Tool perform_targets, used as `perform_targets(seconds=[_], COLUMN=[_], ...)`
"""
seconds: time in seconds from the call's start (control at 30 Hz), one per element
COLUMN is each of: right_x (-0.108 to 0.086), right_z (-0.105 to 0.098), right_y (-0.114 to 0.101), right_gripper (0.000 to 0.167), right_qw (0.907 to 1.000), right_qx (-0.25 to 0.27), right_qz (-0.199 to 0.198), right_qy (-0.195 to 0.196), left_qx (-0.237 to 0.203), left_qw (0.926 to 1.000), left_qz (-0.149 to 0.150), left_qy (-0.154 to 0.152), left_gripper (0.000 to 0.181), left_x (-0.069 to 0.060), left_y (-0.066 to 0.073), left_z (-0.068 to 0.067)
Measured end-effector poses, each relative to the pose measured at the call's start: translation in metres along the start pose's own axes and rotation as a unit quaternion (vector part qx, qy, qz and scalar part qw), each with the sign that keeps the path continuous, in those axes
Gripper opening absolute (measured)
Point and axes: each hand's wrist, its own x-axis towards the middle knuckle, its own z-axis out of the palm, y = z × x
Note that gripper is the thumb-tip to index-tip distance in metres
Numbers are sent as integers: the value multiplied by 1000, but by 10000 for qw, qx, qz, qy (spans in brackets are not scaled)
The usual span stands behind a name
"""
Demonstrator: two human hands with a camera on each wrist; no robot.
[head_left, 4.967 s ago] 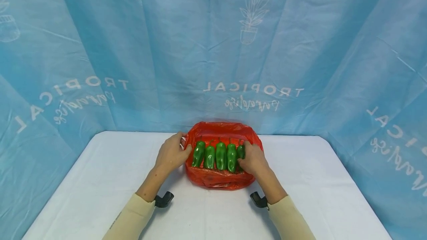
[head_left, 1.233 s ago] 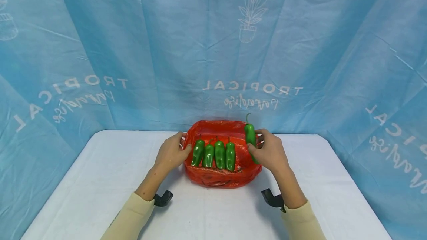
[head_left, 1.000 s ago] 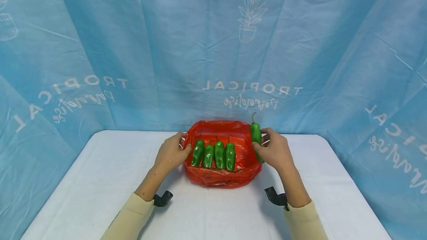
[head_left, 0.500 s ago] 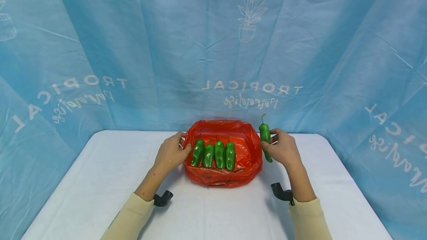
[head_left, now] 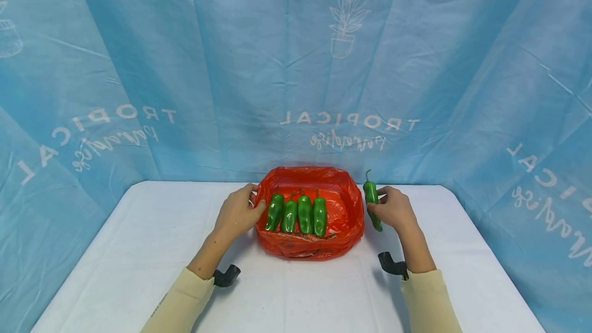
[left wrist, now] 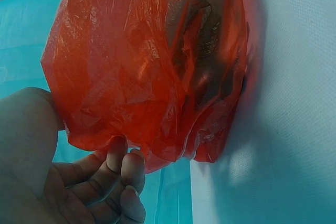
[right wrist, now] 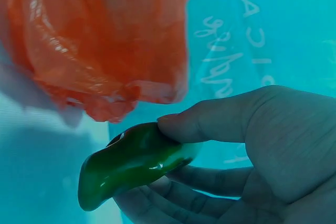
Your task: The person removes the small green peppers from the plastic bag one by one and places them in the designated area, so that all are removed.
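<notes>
- Because its skin looks smooth and glossy, the held pepper (head_left: 371,197) is judged light, firm and rather slippery, and may be bruised if squeezed hard.
- It is pinched at mid-body between the thumb and fingers of the right hand (head_left: 396,210), just beside the red bag (head_left: 305,248); that hold is to be preferred over the thin stem, which could be snapped.
- Whether its tip is touching the surface (head_left: 300,302) cannot be told for sure.
- By the left hand (head_left: 237,213), the bag's thin, limp edge is gripped; four peppers (head_left: 305,215) are contained inside.
</notes>
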Motion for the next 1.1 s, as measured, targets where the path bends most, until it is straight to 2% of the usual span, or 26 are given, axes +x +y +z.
perform_targets(seconds=[0.47, 0.77, 1.1], right_x=[12, 15, 16], right_z=[17, 23, 23], right_y=[12, 17, 19], right_gripper=[55, 54, 53], right_qw=[9982, 9983, 9977], right_qx=[-56, -179, -101], right_qz=[484, 409, 514], right_qy=[-355, -387, -424], left_qx=[-31, -6, -10], left_qw=[10000, 10000, 10000], left_qz=[-28, -58, -47], left_qy=[-8, -71, -83], left_gripper=[43, 42, 41], left_x=[-1, -1, 0], left_y=[0, 0, 0], left_z=[0, 1, 2])
